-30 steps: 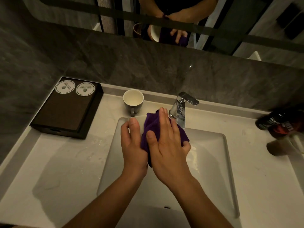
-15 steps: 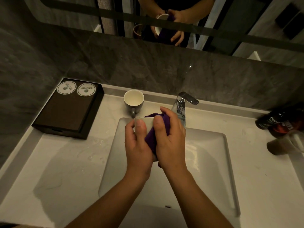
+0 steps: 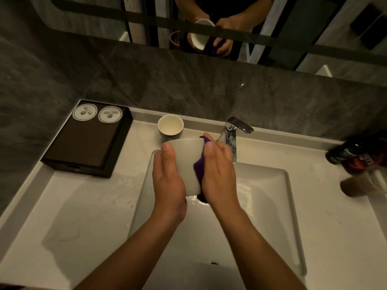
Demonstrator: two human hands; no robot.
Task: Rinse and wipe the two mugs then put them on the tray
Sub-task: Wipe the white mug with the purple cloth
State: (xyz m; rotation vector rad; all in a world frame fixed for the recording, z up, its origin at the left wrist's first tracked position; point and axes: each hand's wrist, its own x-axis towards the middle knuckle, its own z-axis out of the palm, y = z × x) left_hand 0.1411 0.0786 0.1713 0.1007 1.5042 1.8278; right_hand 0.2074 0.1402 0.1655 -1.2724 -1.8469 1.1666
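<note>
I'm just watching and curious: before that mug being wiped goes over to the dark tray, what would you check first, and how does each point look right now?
1. Mug in hand firmly held: ok, left hand cups one side, right hand presses the purple cloth on the other.
2. Mug wiped dry all round: cannot tell, the far side is hidden.
3. Tap off: ok, no water stream shows.
4. Room on the tray: ok, only two round coasters lie at its back edge.
5. Path to the tray: not ok, the second mug stands on the counter close to the route.
6. Second mug wiped: cannot tell.
</note>
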